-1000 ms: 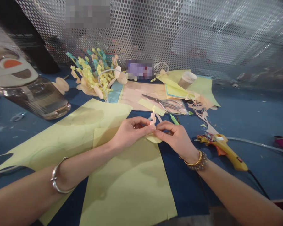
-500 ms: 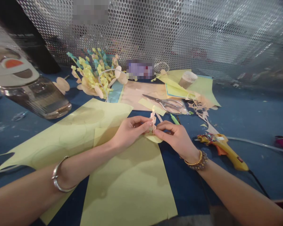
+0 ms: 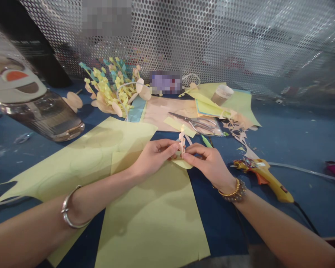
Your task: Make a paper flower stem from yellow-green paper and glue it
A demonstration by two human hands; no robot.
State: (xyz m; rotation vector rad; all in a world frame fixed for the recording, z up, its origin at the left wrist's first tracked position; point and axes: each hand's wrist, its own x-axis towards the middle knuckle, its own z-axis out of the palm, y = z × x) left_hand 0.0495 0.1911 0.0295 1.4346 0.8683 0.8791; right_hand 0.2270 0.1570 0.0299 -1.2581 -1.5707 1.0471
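Between my two hands stands a small pale pink paper flower stem [image 3: 182, 140] with a yellowish tip. My left hand [image 3: 159, 156] pinches its left side between thumb and fingers. From the right, my right hand [image 3: 208, 162] grips it lower down, thumb and forefinger closed at its base. A rounded yellow paper piece [image 3: 184, 164] sits at the foot of the stem, partly covered by my fingers. Under my left forearm lies a large yellow paper sheet [image 3: 153, 216].
Scissors [image 3: 197, 122] rest on pale paper behind my hands. A yellow glue gun [image 3: 268, 176] lies at right with its cord. Paper flowers [image 3: 114, 85] and a large clear bottle [image 3: 41, 108] stand at left. A cut yellow sheet [image 3: 80, 156] and a paper roll [image 3: 222, 93] are nearby.
Both hands keep almost the same place and grip. The paper stem has shifted very slightly to the right at its tip.
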